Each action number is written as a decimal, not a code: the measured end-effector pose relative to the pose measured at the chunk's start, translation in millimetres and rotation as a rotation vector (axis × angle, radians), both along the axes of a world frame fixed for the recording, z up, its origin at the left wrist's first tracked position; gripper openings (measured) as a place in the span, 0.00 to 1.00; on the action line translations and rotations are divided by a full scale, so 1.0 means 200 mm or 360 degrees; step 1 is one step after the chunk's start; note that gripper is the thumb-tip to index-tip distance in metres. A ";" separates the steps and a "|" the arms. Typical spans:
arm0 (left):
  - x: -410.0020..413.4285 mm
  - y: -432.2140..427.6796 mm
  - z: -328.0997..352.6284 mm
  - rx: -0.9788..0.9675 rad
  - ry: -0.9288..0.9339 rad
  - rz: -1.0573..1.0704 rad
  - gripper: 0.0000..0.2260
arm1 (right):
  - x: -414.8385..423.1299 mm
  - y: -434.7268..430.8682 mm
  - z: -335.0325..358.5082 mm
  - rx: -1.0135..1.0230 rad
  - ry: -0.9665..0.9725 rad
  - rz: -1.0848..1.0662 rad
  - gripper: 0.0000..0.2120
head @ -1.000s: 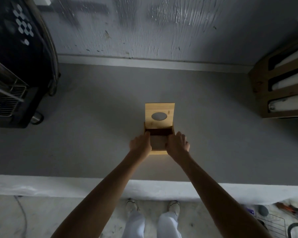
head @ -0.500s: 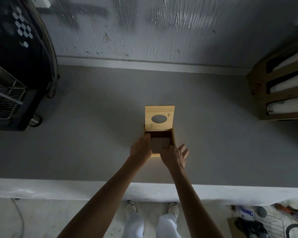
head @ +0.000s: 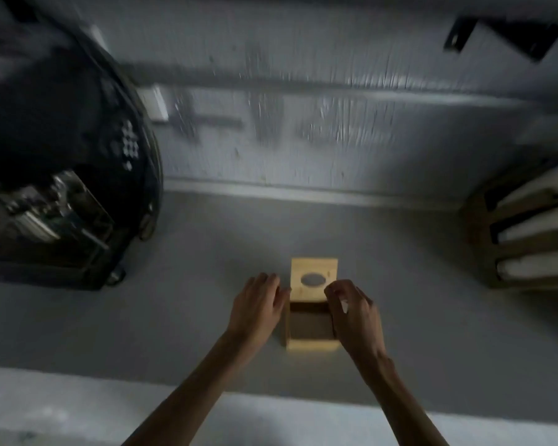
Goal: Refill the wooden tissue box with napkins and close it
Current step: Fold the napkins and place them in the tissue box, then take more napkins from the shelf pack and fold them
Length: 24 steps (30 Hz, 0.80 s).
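Note:
The wooden tissue box (head: 312,343) stands on the grey counter (head: 416,317). Its lid (head: 314,270), with an oval hole, is tipped up at the far side. The inside looks dark and I see no napkins in it. My left hand (head: 256,305) lies flat against the box's left side, fingertips at the lid's left edge. My right hand (head: 355,312) is at the right side, with fingers curled around the lid's lower right corner. The frame is blurred.
A black machine (head: 62,175) with a metal grate fills the counter's left end. A wooden rack (head: 484,252) holding white napkin stacks (head: 535,265) stands at the right. The wall runs along the back, and the counter's pale front edge (head: 78,410) is near me.
The view has tilted up. Both hands moved from the box's near end towards the lid. My right hand, briefly off the box, now curls at the lid's right corner.

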<state>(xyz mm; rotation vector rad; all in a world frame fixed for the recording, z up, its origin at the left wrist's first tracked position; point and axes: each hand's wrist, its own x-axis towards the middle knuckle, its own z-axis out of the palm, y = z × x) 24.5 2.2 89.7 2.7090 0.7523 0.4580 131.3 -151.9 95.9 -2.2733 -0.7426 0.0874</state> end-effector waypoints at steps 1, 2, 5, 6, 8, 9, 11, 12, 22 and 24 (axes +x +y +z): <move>0.02 0.07 0.13 0.0003 -0.0173 -0.0007 0.13 | 0.04 0.07 0.12 0.0116 -0.0070 0.0050 0.04; 0.05 0.16 0.31 0.0044 -0.0362 -0.0032 0.14 | 0.08 0.18 0.28 0.0242 -0.0178 0.0104 0.03; 0.09 0.31 0.82 0.0128 -0.0828 -0.0147 0.15 | 0.14 0.41 0.73 0.0567 -0.0462 0.0275 0.02; 0.10 0.35 0.98 0.0163 -0.0967 -0.0174 0.15 | 0.14 0.47 0.89 0.0679 -0.0545 0.0319 0.02; 0.12 0.43 1.28 0.0169 -0.1210 -0.0235 0.15 | 0.14 0.58 1.20 0.0883 -0.0682 0.0385 0.02; 0.14 0.47 1.43 0.0143 -0.1314 -0.0247 0.15 | 0.14 0.64 1.34 0.0961 -0.0731 0.0387 0.02; 0.20 0.59 1.69 0.0082 -0.1469 -0.0198 0.15 | 0.15 0.76 1.60 0.1082 -0.0752 0.0377 0.02; 0.24 0.65 1.81 0.0073 -0.1534 -0.0134 0.15 | 0.17 0.82 1.71 0.1128 -0.0741 0.0366 0.03; 0.44 1.26 2.19 -0.0714 -0.0905 0.0455 0.21 | 0.40 1.33 2.14 0.0483 -0.0128 -0.0088 0.20; 0.43 1.27 2.18 -0.1196 -0.0827 0.0364 0.25 | 0.41 1.38 2.15 0.0363 0.0061 -0.0058 0.27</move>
